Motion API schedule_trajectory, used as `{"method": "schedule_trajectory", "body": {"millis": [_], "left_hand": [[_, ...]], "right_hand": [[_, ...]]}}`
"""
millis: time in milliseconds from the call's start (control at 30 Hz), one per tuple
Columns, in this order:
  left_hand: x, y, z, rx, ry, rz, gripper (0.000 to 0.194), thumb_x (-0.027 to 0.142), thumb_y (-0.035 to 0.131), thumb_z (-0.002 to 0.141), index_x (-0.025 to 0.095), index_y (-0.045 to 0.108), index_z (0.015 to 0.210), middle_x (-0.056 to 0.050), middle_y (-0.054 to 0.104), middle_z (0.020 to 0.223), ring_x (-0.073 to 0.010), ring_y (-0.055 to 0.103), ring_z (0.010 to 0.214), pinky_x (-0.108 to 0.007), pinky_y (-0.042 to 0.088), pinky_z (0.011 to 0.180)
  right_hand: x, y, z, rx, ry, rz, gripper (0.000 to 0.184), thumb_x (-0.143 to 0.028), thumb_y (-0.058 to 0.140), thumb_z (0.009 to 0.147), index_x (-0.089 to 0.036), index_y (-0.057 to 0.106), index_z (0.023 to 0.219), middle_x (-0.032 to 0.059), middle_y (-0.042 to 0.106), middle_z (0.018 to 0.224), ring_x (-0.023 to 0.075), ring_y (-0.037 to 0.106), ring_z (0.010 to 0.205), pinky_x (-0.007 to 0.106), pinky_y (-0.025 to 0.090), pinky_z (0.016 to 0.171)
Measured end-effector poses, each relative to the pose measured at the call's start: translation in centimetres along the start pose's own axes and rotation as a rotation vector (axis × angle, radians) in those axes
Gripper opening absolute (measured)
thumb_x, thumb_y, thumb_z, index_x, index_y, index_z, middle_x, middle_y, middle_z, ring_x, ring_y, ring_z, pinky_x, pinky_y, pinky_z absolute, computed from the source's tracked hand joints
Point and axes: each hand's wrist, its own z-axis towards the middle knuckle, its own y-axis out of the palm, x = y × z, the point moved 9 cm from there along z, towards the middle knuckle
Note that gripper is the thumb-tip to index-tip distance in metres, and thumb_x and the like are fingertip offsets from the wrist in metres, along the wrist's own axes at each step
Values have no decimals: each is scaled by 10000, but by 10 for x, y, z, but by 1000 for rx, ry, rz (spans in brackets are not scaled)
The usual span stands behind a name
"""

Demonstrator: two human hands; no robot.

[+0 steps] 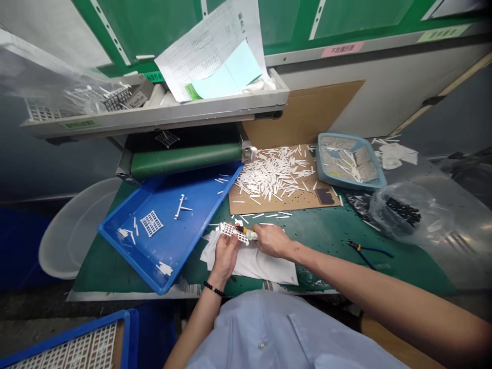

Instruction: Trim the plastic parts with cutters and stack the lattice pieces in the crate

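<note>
My left hand (226,253) is closed on the edge of a white plastic grid (233,233), raised a little over a white cloth (265,264). My right hand (272,241) grips a small tool (246,232) with yellow and black parts. The tool's tip is at the grid's upper edge; its exact kind is too small to make out. Behind both hands, a heap of short white plastic sticks (271,171) covers a cardboard sheet (246,205). A few loose sticks lie just beyond the hands.
At left, a blue tray (192,246) holds another white grid (151,223) and several pieces, below a conveyor's green roller (188,160). To the right are blue-handled pliers (363,250), a light-blue basket (325,177) and a clear bag (384,197) of black pieces. A shelf (184,110) overhangs the back.
</note>
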Motion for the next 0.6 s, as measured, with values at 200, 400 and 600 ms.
{"method": "schedule_trajectory", "body": {"millis": [200,400,600], "left_hand": [[34,-16,-54,97,-141,103,403,280,742,727,143,638,1092,-136,677,1123,-262,630,1061,-409,459,971],[119,-123,-171,544,-98,380,677,434,807,604,247,553,1204,-100,720,1010,-289,687,900,-391,560,741],[213,-285,-341,1288,142,661,627,483,787,502,228,585,1038,-67,707,921,-292,675,911,-365,566,708]], "right_hand": [[1,-17,-8,57,-17,20,220,-257,445,863,-172,517,1053,129,622,1042,267,618,904,316,376,696],[-1,-22,-30,118,9,214,226,-276,389,886,-202,525,1051,95,630,1062,258,600,966,325,399,737],[13,18,-35,87,20,275,405,-481,403,854,-249,526,1163,115,653,1146,290,635,975,354,477,749]]}}
